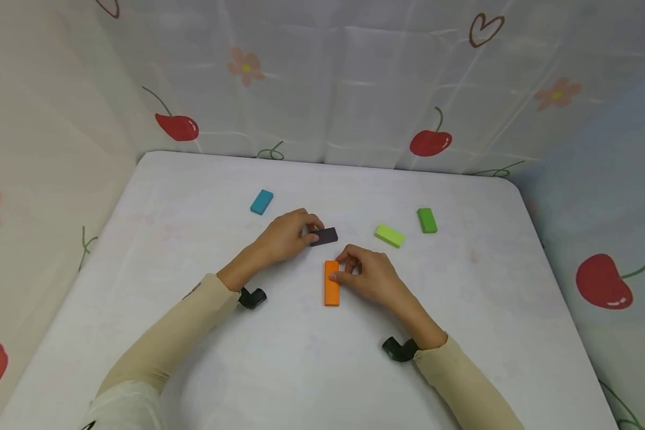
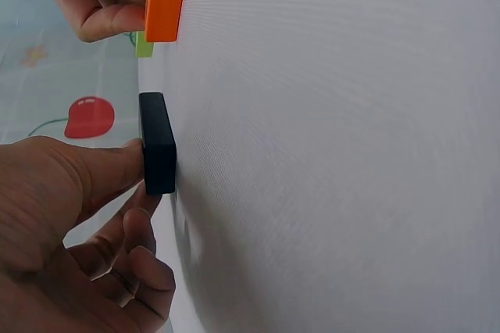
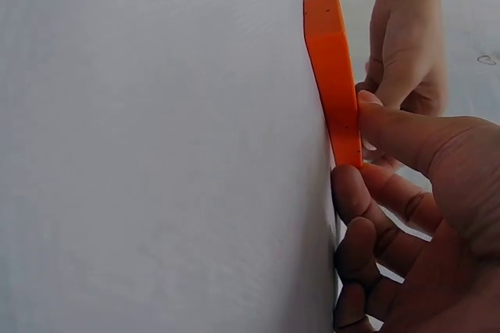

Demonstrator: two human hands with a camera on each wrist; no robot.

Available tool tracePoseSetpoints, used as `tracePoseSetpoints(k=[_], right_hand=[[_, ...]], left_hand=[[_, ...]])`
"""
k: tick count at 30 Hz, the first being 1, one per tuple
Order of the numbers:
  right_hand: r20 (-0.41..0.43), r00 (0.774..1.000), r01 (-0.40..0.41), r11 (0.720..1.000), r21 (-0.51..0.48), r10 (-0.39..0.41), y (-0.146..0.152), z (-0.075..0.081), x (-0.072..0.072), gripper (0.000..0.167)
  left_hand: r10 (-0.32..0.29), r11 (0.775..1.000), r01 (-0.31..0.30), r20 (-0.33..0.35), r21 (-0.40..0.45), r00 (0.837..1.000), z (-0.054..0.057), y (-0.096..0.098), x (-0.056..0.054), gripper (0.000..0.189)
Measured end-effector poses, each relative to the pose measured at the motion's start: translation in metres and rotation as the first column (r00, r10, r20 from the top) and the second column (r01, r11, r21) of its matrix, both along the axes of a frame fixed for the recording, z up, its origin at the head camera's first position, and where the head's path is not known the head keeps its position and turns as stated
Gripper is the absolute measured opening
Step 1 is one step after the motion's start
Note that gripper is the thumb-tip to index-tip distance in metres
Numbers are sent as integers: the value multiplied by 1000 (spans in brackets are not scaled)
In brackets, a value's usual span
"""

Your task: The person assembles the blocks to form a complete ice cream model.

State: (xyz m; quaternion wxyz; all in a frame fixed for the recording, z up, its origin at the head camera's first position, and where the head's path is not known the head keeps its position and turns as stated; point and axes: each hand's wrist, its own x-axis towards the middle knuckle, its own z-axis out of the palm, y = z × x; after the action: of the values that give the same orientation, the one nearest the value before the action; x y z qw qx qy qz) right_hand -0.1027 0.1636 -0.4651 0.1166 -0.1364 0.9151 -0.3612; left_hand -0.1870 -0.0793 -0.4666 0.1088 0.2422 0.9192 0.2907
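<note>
Between the thumb and fingers of my left hand [image 1: 286,237] is a dark, nearly black rectangular block [image 1: 326,236], pinched at its left end. The left wrist view shows that dark block [image 2: 159,144] close to the white surface. My right hand [image 1: 375,278] pinches a longer orange block [image 1: 331,294] from its right side, with the thumb on its face. In the right wrist view the orange block [image 3: 332,75] lies along the tabletop, thumb and fingertips at one end. The two blocks are apart, the dark one farther back.
A blue block [image 1: 261,202] lies beyond my left hand. To the right are a yellow-green block [image 1: 389,235] and a green block [image 1: 427,220]. All rest on a white table [image 1: 193,179], with patterned curtains [image 1: 322,77] around its back and sides.
</note>
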Motion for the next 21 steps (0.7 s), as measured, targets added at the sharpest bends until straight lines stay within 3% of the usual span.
tracePoseSetpoints(k=[7, 21], right_hand=[[48, 999, 19, 999, -44, -17, 7, 0, -9, 27], [-73, 997, 16, 1000, -3, -16, 3, -2, -51, 22]], left_hand=[[-23, 1000, 23, 3, 15, 1000, -4, 3, 2, 23], [-58, 997, 59, -25, 40, 998, -2, 6, -2, 23]])
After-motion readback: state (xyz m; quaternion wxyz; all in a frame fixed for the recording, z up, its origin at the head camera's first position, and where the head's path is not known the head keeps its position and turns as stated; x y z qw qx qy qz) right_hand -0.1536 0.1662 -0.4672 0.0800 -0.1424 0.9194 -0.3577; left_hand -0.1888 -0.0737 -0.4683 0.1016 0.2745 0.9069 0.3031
